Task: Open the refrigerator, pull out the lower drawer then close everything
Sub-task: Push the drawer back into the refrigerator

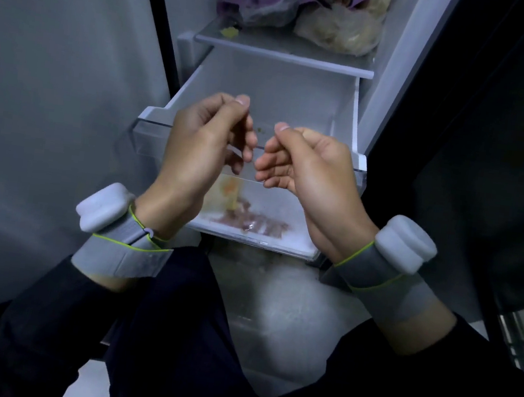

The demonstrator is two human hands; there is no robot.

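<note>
The refrigerator stands open in front of me. A clear plastic lower drawer (pixel 347 110) is pulled out toward me, and reddish food scraps (pixel 251 221) lie on its bottom. My left hand (pixel 200 151) and my right hand (pixel 310 171) sit close together at the middle of the drawer's front rim. The thumbs rest above the rim and the fingers curl around its clear lip. Both wrists wear grey straps with white pods. The hands hide the middle of the rim.
A glass shelf (pixel 282 52) above the drawer carries plastic bags of food (pixel 310 9). A grey panel (pixel 53 90) rises on the left, a dark panel (pixel 491 144) on the right. A frosted compartment (pixel 277 305) lies below the drawer, above my dark-trousered knees.
</note>
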